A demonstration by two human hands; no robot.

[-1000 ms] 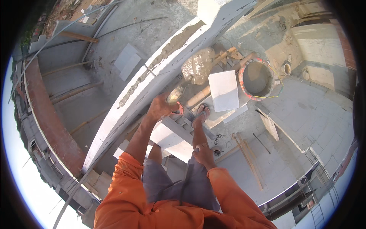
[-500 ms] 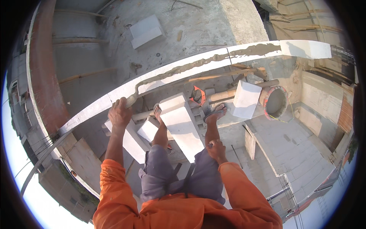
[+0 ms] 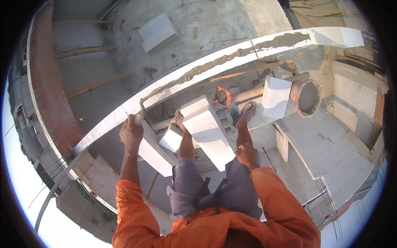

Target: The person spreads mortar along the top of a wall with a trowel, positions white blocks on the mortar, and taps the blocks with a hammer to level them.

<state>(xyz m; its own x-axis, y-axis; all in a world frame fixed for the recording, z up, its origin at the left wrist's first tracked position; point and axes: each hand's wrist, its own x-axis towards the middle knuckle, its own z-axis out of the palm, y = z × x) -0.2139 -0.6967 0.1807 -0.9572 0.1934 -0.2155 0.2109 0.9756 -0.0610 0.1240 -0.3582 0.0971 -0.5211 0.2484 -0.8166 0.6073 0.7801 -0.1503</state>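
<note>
Mortar being spread along a block wall top from a raised footing

The trowel [image 3: 139, 116] is gripped in the curled fingers of the left hand [image 3: 131, 133] at the near end of the mortar bed [image 3: 215, 66] on the wall [image 3: 103, 126]; the right hand [image 3: 248, 155] is loosely closed on the thigh. Mortar could be pushed over the edge, or balance lost on the loose white blocks [image 3: 209, 130] underfoot.

White blocks [image 3: 209, 130], grey mortar [image 3: 215, 66], orange sleeves [image 3: 132, 206], red-rimmed bucket [image 3: 308, 97].
</note>
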